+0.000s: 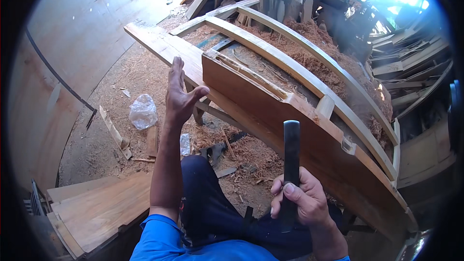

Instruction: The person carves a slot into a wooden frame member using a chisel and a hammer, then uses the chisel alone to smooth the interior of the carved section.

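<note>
In my right hand (307, 195) is a long flat dark steel blade (292, 152), like a plane iron, held upright between thumb and fingers. Its squared upper end shines; its lower end hangs below my grip, over my lap. My left hand (180, 94) is raised and holds nothing, fingers up and thumb spread. It is beside the left end of a brown wooden panel (251, 99) standing on edge; whether the thumb touches it I cannot tell. The panel has a slot and notches cut along its upper edge and rests on a long plank bench (164, 43).
Curved wooden frame rails (275, 55) lie beyond the panel. Shavings heap (319, 43) behind them and litter the floor. Clear plastic bags (143, 111) and offcuts lie at left. A board (104, 210) is at lower left; stacked scrap wood (411, 63) fills the right.
</note>
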Motion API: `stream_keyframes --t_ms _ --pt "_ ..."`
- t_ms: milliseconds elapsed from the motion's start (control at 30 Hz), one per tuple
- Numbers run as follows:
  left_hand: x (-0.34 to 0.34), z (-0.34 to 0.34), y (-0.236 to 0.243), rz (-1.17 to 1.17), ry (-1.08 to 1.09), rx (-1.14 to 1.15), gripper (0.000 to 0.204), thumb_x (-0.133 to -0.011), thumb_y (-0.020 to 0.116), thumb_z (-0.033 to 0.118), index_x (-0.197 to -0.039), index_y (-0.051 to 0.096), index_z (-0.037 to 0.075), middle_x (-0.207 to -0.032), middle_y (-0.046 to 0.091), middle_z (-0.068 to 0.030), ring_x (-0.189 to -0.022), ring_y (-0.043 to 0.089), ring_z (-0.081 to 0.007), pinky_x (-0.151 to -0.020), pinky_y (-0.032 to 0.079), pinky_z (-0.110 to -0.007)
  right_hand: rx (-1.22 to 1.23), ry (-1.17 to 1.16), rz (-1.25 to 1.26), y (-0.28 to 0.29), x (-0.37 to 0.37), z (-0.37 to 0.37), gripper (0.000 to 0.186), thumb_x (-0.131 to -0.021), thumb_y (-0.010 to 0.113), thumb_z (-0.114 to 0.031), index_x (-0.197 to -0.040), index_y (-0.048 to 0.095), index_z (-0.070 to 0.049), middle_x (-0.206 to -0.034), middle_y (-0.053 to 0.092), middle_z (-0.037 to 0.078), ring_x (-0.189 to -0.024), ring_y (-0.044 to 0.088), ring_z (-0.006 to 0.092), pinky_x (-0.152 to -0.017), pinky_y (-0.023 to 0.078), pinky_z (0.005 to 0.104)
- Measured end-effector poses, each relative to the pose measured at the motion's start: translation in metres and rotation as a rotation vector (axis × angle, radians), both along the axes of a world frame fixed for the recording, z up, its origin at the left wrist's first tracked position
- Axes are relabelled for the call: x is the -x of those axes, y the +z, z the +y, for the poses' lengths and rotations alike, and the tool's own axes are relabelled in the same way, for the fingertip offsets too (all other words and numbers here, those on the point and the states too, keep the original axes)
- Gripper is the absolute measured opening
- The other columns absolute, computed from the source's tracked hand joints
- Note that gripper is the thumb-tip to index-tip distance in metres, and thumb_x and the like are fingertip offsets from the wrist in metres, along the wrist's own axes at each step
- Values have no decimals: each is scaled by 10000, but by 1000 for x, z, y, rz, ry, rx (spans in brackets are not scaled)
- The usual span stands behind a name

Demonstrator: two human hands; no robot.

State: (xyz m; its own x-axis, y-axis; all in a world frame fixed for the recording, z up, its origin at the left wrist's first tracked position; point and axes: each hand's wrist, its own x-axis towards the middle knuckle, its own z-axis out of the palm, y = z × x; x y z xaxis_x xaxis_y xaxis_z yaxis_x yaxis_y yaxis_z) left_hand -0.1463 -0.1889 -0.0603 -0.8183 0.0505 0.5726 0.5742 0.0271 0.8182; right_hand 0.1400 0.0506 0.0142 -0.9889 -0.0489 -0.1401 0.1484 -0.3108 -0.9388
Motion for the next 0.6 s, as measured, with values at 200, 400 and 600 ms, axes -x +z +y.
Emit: stream_keyframes --t_ms 200,400,600 --pt "42 33 15 242 44 234 1508 -456 768 797 -1538 132 -39 -1554 258 -272 -1462 244 -384 -1191 232 -477 214 -98 -10 31 60 -32 502 -1049 382 -138 -1498 212 10 -789 615 166 -546 607 168 -533 522 262" --pt "50 42 1 -116 -366 -93 1378 -472 834 654 -1519 241 -18 -1387 504 -174 -1251 531 -287 -1030 460 -411 63 -211 -256 50 79 -54 617 -1057 363 -183 -1579 43 -108 -736 604 170 -428 554 177 -423 495 270" --pt "60 30 0 -231 -445 21 938 -553 954 385 -1292 510 13 -1152 610 -72 -1057 599 -181 -919 505 -328 -19 -311 -320 57 85 -59 603 -1053 363 -155 -1582 76 -119 -718 587 141 -425 542 167 -432 492 271"
